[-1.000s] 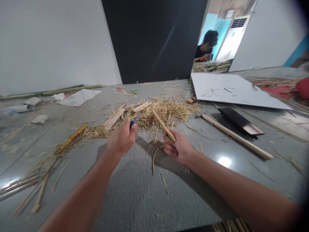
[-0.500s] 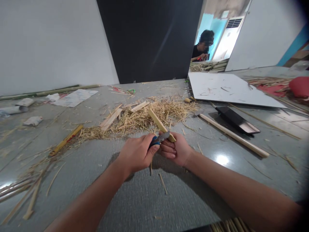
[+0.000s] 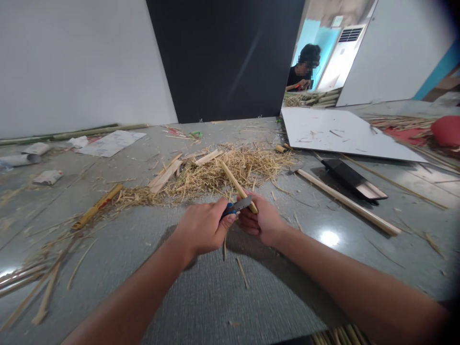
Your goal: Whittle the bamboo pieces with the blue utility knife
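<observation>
My left hand (image 3: 206,225) is closed around the blue handle of a utility knife (image 3: 241,205), whose grey blade points right and lies against a pale bamboo strip (image 3: 235,182). The near end of that strip is gripped by my right hand (image 3: 260,218), fingers curled in. The strip slants away from me, up and to the left, its far end in front of a heap of bamboo shavings (image 3: 237,165). Several wider split pieces (image 3: 167,177) lie at the heap's left side.
A yellow tube with red marks (image 3: 98,206) lies at left. To the right are a pale wooden stick (image 3: 348,202), a black tray-like object (image 3: 354,178) and a white board (image 3: 345,132). Dark and white panels stand behind. Another person (image 3: 304,69) sits beyond the gap.
The bamboo strip has been turned in my right hand, so it now shows a narrower face. The knife has stayed nearly in place at its near end.
</observation>
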Demonstrator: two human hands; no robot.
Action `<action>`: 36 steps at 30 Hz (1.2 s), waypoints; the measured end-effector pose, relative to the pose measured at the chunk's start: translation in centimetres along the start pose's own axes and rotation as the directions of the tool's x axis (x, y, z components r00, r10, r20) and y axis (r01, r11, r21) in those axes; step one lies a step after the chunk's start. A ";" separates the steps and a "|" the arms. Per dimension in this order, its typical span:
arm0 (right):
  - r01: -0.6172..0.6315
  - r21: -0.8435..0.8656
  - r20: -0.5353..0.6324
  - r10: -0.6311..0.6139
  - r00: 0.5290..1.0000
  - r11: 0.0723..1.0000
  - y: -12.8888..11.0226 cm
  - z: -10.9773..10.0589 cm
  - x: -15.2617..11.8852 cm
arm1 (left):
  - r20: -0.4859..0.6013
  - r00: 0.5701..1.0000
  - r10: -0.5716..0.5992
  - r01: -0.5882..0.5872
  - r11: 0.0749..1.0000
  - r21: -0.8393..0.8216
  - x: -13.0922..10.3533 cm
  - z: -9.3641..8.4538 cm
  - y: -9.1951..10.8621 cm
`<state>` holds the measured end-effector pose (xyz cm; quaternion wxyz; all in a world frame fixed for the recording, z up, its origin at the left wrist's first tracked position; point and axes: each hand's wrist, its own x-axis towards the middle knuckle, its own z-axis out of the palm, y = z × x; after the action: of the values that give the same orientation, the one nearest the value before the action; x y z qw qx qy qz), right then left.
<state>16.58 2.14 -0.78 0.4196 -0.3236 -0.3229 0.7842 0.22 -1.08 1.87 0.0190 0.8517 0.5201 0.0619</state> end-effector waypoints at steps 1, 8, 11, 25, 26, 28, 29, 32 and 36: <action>0.003 0.000 0.001 -0.003 1.000 1.000 0.0 0.0 0.0 | -0.003 1.000 -0.014 0.014 1.000 0.008 0.0 0.0 0.0; -0.038 0.035 0.089 0.035 0.995 0.999 0.0 -0.2 -0.1 | -0.020 0.997 -0.075 0.075 0.997 0.006 0.4 -0.1 -1.2; -0.087 0.051 0.108 0.081 0.991 0.995 -0.1 0.0 -0.2 | -0.048 0.993 -0.112 0.112 0.994 -0.006 0.6 -0.2 -2.1; -0.241 -0.011 0.199 0.238 0.951 0.971 -0.1 0.2 -0.9 | -0.221 0.878 -0.424 0.387 0.902 -0.194 0.3 -0.3 -8.2; -0.245 -0.016 0.208 0.242 0.948 0.970 -0.1 0.3 -1.1 | -0.252 0.836 -0.488 0.454 0.872 -0.181 0.2 -0.3 -9.2; -0.240 0.006 0.208 0.234 0.950 0.971 0.0 0.2 -1.1 | -0.319 0.761 -0.565 0.543 0.824 -0.161 0.1 -0.4 -10.2; -0.229 0.024 0.201 0.220 0.955 0.973 0.0 0.1 -1.0 | -0.348 0.738 -0.578 0.563 0.812 -0.154 0.1 -0.4 -10.2; -0.174 0.051 0.174 0.163 0.971 0.983 0.1 -0.3 -0.4 | -0.370 0.764 -0.528 0.513 0.846 -0.149 0.2 -0.3 -8.0; -0.024 -0.031 0.078 0.026 0.997 0.999 0.5 -0.5 0.2 | -0.272 0.899 -0.343 0.309 0.937 -0.161 0.4 -0.1 -3.7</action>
<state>16.72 2.19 -1.47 0.3919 -0.3029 -0.3467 0.7965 -2.89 0.93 1.69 -0.0004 0.7311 0.6478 0.2141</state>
